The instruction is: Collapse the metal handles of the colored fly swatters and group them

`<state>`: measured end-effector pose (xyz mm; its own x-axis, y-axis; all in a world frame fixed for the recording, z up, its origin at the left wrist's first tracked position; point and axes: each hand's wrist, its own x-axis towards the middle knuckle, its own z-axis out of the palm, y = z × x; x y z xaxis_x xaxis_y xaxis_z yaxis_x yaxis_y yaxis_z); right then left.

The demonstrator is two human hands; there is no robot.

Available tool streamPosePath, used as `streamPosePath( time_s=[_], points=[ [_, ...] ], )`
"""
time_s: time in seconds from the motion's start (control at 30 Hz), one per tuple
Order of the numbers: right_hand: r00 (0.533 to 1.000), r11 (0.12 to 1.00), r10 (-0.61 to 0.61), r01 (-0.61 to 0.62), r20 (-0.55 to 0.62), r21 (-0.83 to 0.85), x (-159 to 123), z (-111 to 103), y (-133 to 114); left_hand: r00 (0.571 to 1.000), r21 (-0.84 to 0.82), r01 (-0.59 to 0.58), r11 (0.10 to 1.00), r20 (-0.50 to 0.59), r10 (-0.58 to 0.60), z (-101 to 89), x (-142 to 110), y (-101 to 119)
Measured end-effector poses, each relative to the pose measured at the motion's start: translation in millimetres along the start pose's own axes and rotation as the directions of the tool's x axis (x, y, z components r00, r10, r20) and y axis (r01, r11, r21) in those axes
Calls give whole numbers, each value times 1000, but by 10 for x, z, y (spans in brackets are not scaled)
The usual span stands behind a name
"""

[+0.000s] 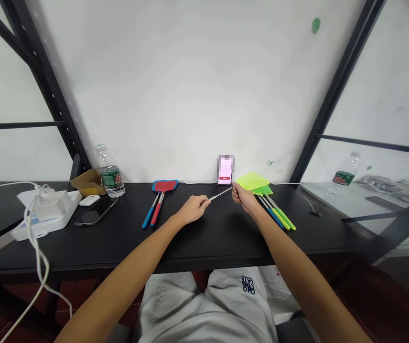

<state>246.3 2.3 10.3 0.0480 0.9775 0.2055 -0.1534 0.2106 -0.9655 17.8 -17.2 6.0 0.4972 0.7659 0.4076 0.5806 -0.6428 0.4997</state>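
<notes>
Metal rod [220, 194], left hand [191, 210], right hand [243, 199] gripping, near desk's back edge [193, 184]

A plain workroom; a black bench [204, 243] stands against a bare white wall [176, 85]. Slotted steel racking [52, 90] flanks it, left and right.

Far centre: upper screen of the upright phone [225, 166] blurred. Both ends of the thin metal rod [220, 194] hidden in the left hand [191, 209] and right hand [243, 199]. White cable [35, 247] cut off by the near left picture edge.
</notes>
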Motion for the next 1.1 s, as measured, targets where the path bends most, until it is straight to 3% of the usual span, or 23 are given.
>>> streamPosePath(
  time_s=[0.33,1.1],
  points=[
    [994,987,105,-106,17,121,29,43,55,999,7,-22,1000,-29,22,24,1,-8],
    [999,992,23,-20,-22,124,-13,160,174,999,84,-23,996,-37,26,96,-23,-13]
  ],
)
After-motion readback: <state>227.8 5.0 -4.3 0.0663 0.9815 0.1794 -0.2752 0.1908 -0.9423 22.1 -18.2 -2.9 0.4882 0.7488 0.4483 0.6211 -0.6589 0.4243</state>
